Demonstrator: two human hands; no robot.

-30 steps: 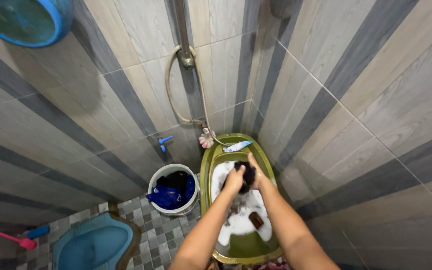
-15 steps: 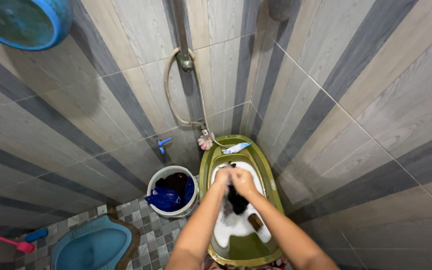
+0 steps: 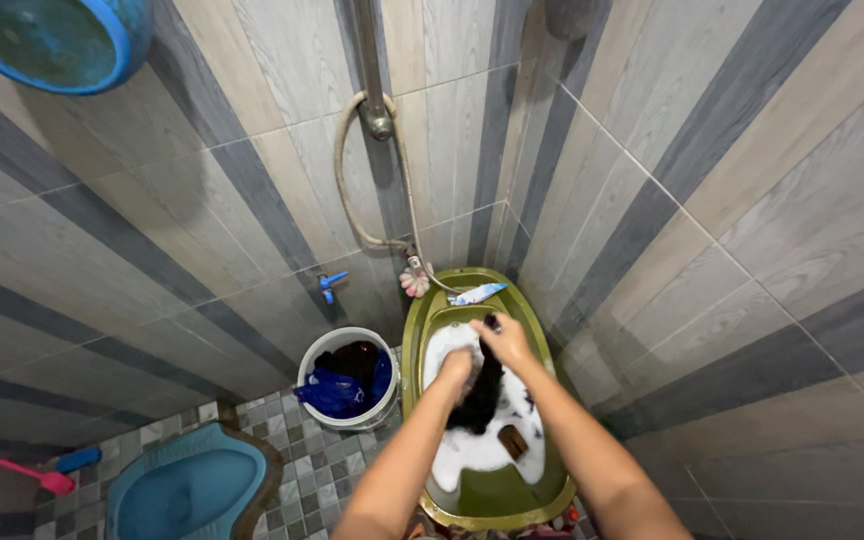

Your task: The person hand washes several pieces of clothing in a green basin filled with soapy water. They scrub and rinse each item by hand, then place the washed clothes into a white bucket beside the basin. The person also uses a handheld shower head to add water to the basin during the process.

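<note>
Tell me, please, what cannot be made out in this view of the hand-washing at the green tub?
- Dark garment, head view: kind unclear, bunched between left hand and right hand, partly under foam.
- Green tub: near rim cut by bottom edge.
- Small brown item in the foam: too small to identify.
- Bucket: contents heaped, indistinct.

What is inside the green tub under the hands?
Inside the green tub: white foam, a dark cloth held by both hands, and a small brown block. The foam hides the tub's bottom.
</note>
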